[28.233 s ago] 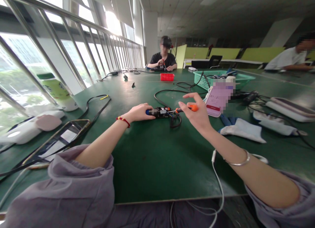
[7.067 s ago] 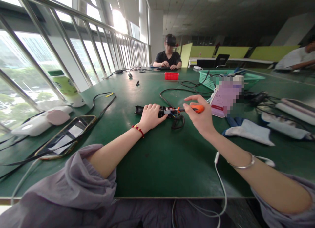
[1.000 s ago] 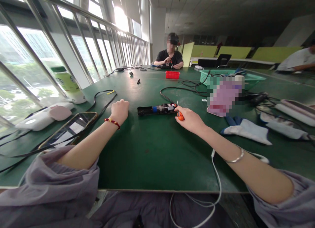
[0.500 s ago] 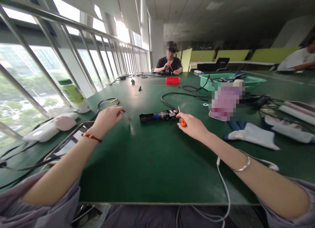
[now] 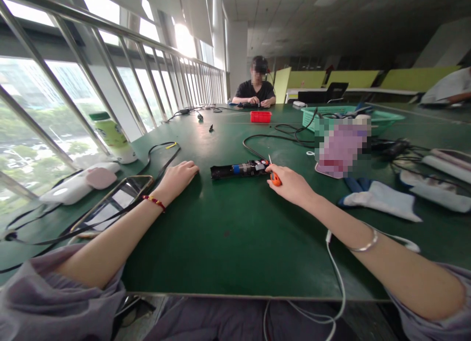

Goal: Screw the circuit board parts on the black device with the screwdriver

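Note:
An opened black tube-shaped device [image 5: 235,170] with a blue band and bared inner parts lies across the green table [image 5: 221,243] in front of me. My right hand [image 5: 289,183] is closed around a screwdriver [image 5: 275,179] with an orange handle, its thin shaft pointing up, at the right end of the device. Left of the device, my left hand [image 5: 180,178] rests on the tabletop, fingers together and curled down. Its fingertips cover the spot where tiny dark bits lay, so whatever is under or between them is hidden.
A phone [image 5: 121,198] and a green bottle [image 5: 112,137] are on the left. Farther back stand a red tray [image 5: 260,117] and a green basket [image 5: 390,119]. On the right lie a pink phone [image 5: 336,157] and gloves [image 5: 382,201]. A person [image 5: 255,88] works opposite.
My left hand has come down and to the right onto the table, over the tiny dark bits. My right hand stays by the device with the screwdriver. The person opposite has lowered a hand.

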The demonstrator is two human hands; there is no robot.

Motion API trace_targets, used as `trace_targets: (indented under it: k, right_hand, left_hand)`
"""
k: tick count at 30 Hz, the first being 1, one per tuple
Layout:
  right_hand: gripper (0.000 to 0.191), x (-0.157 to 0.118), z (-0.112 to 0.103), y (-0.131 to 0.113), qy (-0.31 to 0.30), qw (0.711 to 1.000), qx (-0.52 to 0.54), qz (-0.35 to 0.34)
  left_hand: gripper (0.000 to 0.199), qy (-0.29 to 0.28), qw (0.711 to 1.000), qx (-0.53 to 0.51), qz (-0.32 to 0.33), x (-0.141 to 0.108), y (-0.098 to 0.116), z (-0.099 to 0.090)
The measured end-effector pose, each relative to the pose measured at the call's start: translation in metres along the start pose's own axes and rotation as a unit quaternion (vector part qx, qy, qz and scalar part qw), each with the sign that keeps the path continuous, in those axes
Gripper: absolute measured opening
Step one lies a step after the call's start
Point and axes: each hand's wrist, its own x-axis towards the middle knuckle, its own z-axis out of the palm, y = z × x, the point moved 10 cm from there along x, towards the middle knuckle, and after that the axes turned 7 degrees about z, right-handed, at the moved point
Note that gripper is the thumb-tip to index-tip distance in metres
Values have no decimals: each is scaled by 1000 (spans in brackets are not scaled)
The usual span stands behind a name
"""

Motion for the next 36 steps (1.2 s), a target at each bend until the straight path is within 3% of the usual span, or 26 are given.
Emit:
trace_targets:
  k: [5, 10, 13, 18, 20, 23, 28, 36]
  right_hand:
    - [33, -4, 0, -2, -1, 1000, -4, 0]
    - [31, -12, -5, -8, 15, 999, 40, 16]
    - [29, -18, -8, -18, 22, 997, 72, 14]
    - [29, -23, -12, -33, 15, 997, 79, -18]
    - [29, -23, -13, -34, 18, 997, 74, -26]
    - [29, -22, -12, -33, 15, 997, 66, -31]
    - [31, -22, -8, -34, 4, 999, 34, -38]
    - [32, -22, -6, -35, 3, 999, 24, -39]
  left_hand:
    - [27, 36, 997, -65, -34, -3, -11, 0]
    - [23, 201, 948, -220, -111, -12, -24, -30]
    - [20, 256, 913, -312, -68, -3, 2, -55]
    - [15, 253, 891, -371, 70, 22, 74, -80]
    - [15, 296, 876, -374, 70, 23, 85, -82]
    - [17, 319, 867, -373, 80, 23, 95, -71]
    - [16, 294, 866, -399, 64, 28, 91, -52]
    - [16, 285, 867, -406, 49, 30, 90, -50]
